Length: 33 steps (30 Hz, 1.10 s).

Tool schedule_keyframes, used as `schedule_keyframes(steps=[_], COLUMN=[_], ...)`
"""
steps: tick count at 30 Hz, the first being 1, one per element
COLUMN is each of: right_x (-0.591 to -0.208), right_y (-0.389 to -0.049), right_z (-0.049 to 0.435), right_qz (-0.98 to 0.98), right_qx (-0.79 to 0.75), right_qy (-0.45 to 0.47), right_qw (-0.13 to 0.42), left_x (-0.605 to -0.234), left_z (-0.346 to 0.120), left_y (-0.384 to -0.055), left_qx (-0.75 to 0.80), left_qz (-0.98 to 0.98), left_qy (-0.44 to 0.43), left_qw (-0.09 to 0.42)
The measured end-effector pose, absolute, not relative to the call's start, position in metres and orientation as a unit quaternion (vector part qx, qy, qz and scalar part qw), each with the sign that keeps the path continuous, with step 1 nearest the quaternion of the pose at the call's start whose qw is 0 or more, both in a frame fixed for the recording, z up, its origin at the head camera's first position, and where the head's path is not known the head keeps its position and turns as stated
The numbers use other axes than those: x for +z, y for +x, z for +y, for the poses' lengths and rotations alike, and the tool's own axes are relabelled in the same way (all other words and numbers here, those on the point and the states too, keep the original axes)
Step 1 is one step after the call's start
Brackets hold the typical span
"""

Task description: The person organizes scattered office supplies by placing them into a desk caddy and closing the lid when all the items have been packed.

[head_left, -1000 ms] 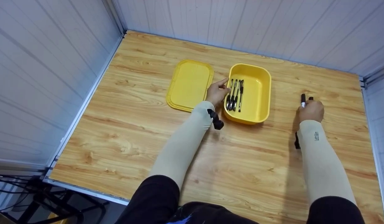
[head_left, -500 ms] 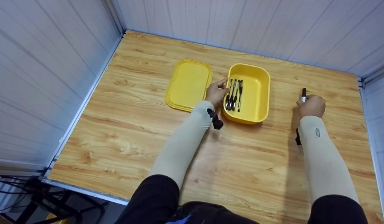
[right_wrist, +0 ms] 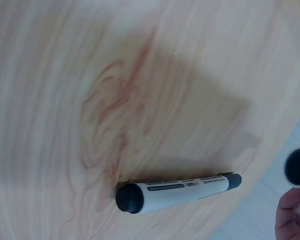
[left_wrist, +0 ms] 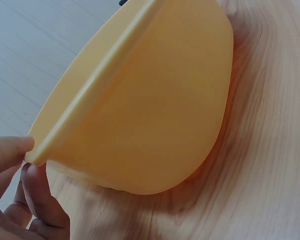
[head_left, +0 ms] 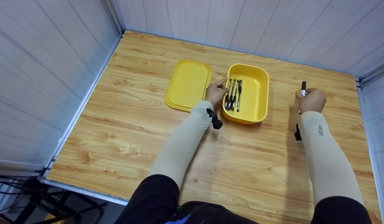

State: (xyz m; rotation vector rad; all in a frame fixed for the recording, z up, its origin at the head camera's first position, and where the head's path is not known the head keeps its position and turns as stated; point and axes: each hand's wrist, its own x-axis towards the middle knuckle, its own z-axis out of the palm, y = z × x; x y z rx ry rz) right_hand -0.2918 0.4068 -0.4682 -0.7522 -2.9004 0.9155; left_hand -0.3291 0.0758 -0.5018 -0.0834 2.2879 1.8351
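My left hand (head_left: 215, 94) pinches the left rim of the yellow box (head_left: 254, 96), with finger and thumb on either side of the edge in the left wrist view. Inside, along that wall, several black pens (head_left: 234, 96) lie side by side. Over to the right of the box, my right hand (head_left: 313, 100) grips a white marker with a black cap (head_left: 303, 86); its black end (right_wrist: 297, 167) shows at the right of the right wrist view. A second black-capped white marker (right_wrist: 185, 194) lies on the table there, hidden by the hand in the head view.
The yellow lid (head_left: 189, 82) lies flat on the wood-grain table (head_left: 123, 133), left of the box and partly behind my left hand. Pale panel walls (head_left: 192, 18) bound the table at the back and both sides.
The right hand has moved slightly forward with the marker, whose cap now points farther away. A second black cap, seen beside it a second ago, is hidden. The left hand stays put.
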Motion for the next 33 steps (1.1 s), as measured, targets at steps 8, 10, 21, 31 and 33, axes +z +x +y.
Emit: schedule_keyframes(steps=[8,10,21,31,33], right_x=[-0.464,-0.464,-0.461,-0.456,-0.455], right_y=[-0.292,-0.292,-0.291,-0.291,-0.291], right_z=[0.398,0.395,0.384,0.373,0.370], right_qz=[-0.901,-0.899,-0.889,-0.858,-0.850], right_qx=[0.347,0.355,0.385,0.441,0.455], right_qy=[-0.258,-0.256,-0.240,-0.255,-0.259], right_qw=[0.015,0.026,0.060,0.062,0.062], left_x=[-0.502,-0.502,-0.502,-0.501,-0.502], left_z=[0.076,0.075,0.075,0.075,0.076], left_y=[-0.330,-0.330,-0.330,-0.329,-0.330], left_qx=[0.621,0.619,0.627,0.625,0.626], left_qz=[0.776,0.777,0.769,0.773,0.772], left_qy=[-0.037,-0.036,-0.040,-0.035,-0.034], left_qw=[0.105,0.105,0.114,0.106,0.107])
